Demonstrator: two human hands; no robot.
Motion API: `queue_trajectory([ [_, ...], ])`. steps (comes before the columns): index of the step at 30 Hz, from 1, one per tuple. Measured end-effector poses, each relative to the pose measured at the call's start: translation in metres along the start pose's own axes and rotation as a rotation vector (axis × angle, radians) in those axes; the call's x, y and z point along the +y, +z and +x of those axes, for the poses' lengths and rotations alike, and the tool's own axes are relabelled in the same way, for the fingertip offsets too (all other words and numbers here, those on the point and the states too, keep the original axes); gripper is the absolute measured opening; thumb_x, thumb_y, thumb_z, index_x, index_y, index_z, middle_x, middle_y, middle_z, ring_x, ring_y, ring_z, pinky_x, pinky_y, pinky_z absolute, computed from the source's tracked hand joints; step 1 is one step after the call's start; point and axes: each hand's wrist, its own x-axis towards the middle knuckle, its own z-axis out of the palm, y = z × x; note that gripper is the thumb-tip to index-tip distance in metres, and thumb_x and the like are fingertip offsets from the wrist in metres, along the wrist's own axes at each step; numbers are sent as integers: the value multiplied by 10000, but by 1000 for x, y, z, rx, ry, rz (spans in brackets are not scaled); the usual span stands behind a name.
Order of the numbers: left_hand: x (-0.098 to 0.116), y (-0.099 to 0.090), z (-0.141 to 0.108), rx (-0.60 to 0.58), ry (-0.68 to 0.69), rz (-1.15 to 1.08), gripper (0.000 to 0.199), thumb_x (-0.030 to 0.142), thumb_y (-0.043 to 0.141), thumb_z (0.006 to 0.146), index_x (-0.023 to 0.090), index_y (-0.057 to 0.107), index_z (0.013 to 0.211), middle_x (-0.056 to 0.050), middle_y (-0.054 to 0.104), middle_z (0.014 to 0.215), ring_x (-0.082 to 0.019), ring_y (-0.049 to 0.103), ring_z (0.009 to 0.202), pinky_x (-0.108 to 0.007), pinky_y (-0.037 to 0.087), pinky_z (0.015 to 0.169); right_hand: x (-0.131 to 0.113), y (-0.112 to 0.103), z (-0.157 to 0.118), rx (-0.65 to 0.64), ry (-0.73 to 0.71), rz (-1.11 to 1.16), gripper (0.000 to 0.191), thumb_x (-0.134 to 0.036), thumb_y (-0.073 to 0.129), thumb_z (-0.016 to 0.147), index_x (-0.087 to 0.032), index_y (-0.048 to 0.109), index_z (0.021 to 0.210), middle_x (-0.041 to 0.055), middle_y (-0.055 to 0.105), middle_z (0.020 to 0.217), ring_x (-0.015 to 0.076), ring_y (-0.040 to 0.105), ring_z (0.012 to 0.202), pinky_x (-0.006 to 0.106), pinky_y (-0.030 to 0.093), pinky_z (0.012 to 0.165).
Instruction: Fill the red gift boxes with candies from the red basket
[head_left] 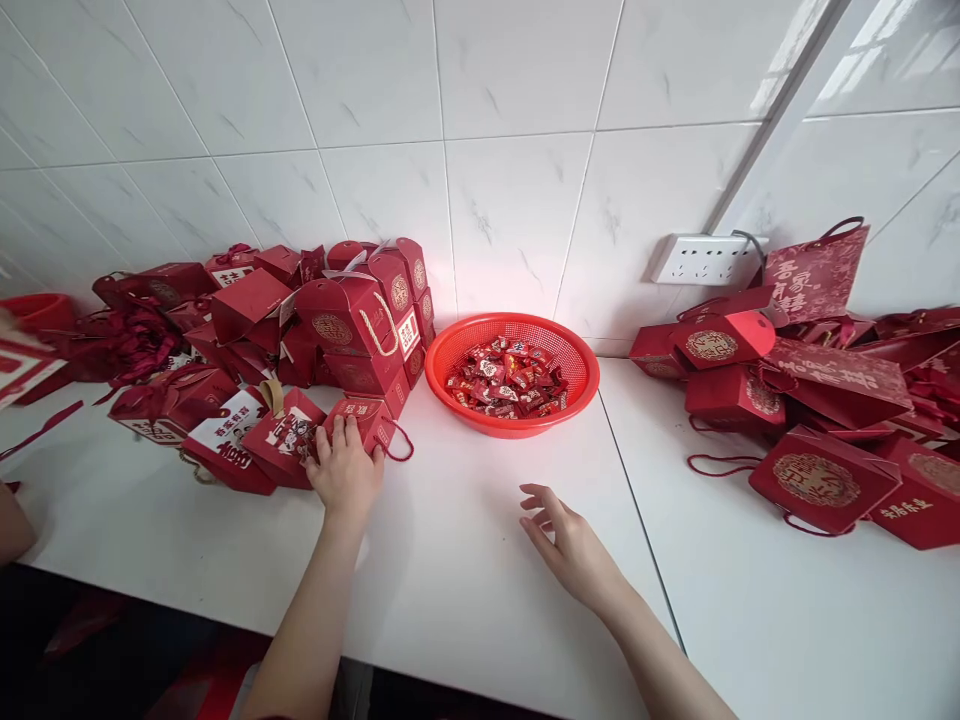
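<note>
My left hand (346,468) lies over a small red gift box (367,415) with a red cord handle, its fingers curled across the box's near side. Left of that box, touching it, stands a row of red gift boxes; the nearest red box (281,437) carries a printed figure. My right hand (566,540) hovers above the white table, fingers apart and slightly bent, holding nothing. Beyond both hands a red plastic basket (514,428) holds many small red-wrapped candies (510,380).
Stacked red gift boxes (360,310) stand against the tiled wall at left. More red boxes (814,480) are heaped at right, below a white power strip (709,258). A co-worker's arm (13,525) shows at the left edge. A seam (637,505) crosses the white table.
</note>
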Motion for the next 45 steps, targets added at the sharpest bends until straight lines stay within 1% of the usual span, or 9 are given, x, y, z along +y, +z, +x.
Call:
queue_trajectory([
  [13, -15, 22, 26, 29, 137, -155, 680, 313, 533, 874, 6, 372, 1458, -219, 377, 1534, -384, 132, 1500, -488, 233, 1206, -3, -1, 0, -12, -3, -6, 302, -359, 411, 998, -290, 443, 1290, 68, 643, 1148, 200, 661, 934, 374, 543, 796],
  [18, -13, 10, 23, 11, 175, -216, 794, 304, 578, 850, 10, 255, 1513, -248, 244, 1588, -407, 114, 1500, -561, 191, 1203, -5, -6, 1, 19, -68, -16, 290, -313, 428, 990, -280, 474, 1274, 64, 642, 1164, 195, 663, 934, 366, 546, 803],
  [22, 12, -19, 8, 190, 339, -332, 753, 265, 561, 880, 132, 234, 1545, -171, 191, 1626, -370, 160, 1502, -594, 154, 1205, 6, -45, 6, 254, -188, -130, 253, -328, 475, 975, -262, 546, 1209, 88, 604, 1258, 240, 616, 1108, 426, 494, 965],
  [25, 38, -27, -4, 265, 614, -503, 621, 240, 570, 890, 205, 388, 1482, -126, 442, 1508, -308, 413, 1398, -458, 324, 1171, 30, -103, 5, 626, -159, -265, 234, -346, 498, 957, -248, 584, 1151, 102, 617, 1237, 267, 584, 1153, 456, 470, 995],
  [27, 56, -18, -13, 115, 852, -561, 534, 248, 542, 918, 259, 450, 1444, -84, 593, 1363, -254, 562, 1259, -390, 413, 1104, 53, -146, -1, 924, -103, -424, 250, -348, 520, 929, -224, 602, 1130, 128, 619, 1224, 301, 538, 1200, 499, 429, 1025],
  [30, 81, 8, -27, -301, 1097, -531, 494, 325, 466, 975, 317, 421, 1466, -34, 540, 1443, -211, 542, 1293, -353, 434, 1090, 89, -203, -15, 1251, 90, -584, 383, -380, 574, 873, -200, 587, 1211, 171, 530, 1364, 353, 464, 1274, 572, 353, 1058],
  [35, 100, 50, -45, -500, 1096, -497, 537, 418, 407, 998, 332, 321, 1522, -26, 311, 1604, -250, 265, 1489, -527, 184, 1221, 138, -261, -34, 1257, 385, -474, 766, -556, 659, 763, -164, 463, 1391, 210, 459, 1428, 388, 352, 1366, 585, 276, 1100],
  [39, 99, 59, -46, -513, 1076, -504, 543, 435, 392, 1002, 335, 299, 1528, -18, 288, 1613, -230, 232, 1500, -518, 157, 1227, 162, -272, -43, 1082, 415, -269, 870, -554, 804, 566, -202, 545, 1319, 171, 533, 1348, 375, 415, 1315, 518, 332, 1079],
  [45, 99, 57, -45, -513, 1066, -521, 537, 437, 410, 996, 347, 320, 1517, -7, 306, 1606, -232, 256, 1491, -507, 160, 1229, 171, -252, -43, 1289, 376, -5, 443, -594, 638, 756, -175, 685, 891, 50, 646, 711, 241, 635, 711, 384, 507, 707],
])
